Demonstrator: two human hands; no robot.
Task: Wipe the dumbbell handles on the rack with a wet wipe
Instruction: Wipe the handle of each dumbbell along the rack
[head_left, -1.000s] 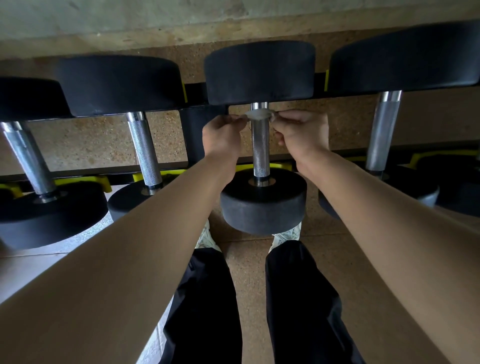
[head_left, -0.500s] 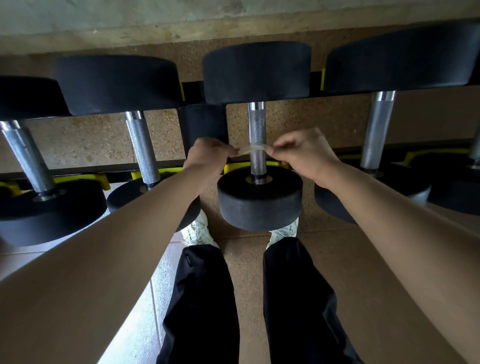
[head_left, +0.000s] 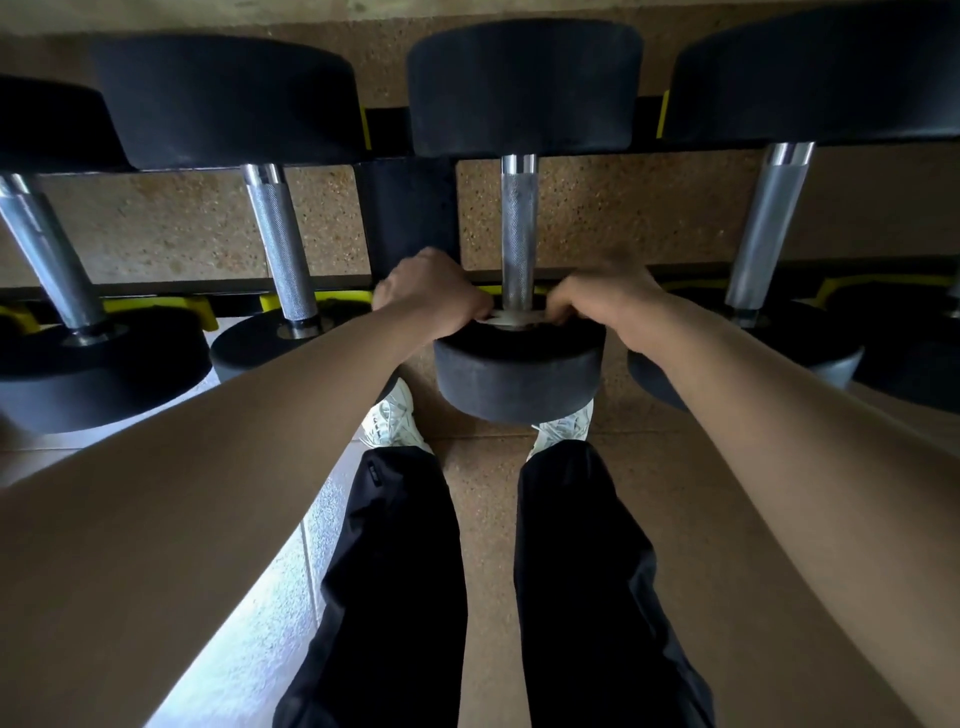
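Note:
Several black dumbbells lie on a low rack (head_left: 405, 208), each with a knurled steel handle. The middle dumbbell's handle (head_left: 517, 228) runs from its far head down to the near head (head_left: 519, 369). A thin pale wet wipe (head_left: 511, 316) is stretched around the near end of that handle, just above the near head. My left hand (head_left: 431, 293) pinches the wipe's left end and my right hand (head_left: 602, 301) pinches its right end, one on each side of the handle. Much of the wipe is hidden by my fingers.
Neighbouring handles stand to the left (head_left: 280, 244) and right (head_left: 769, 223) of the middle one. Yellow rack cradles (head_left: 291, 300) show under the near heads. My legs in black trousers (head_left: 395, 571) and white shoes (head_left: 395, 421) stand on the speckled floor below.
Both hands have slid the wipe down the middle handle, from its far end by the upper head to the near end by the lower head.

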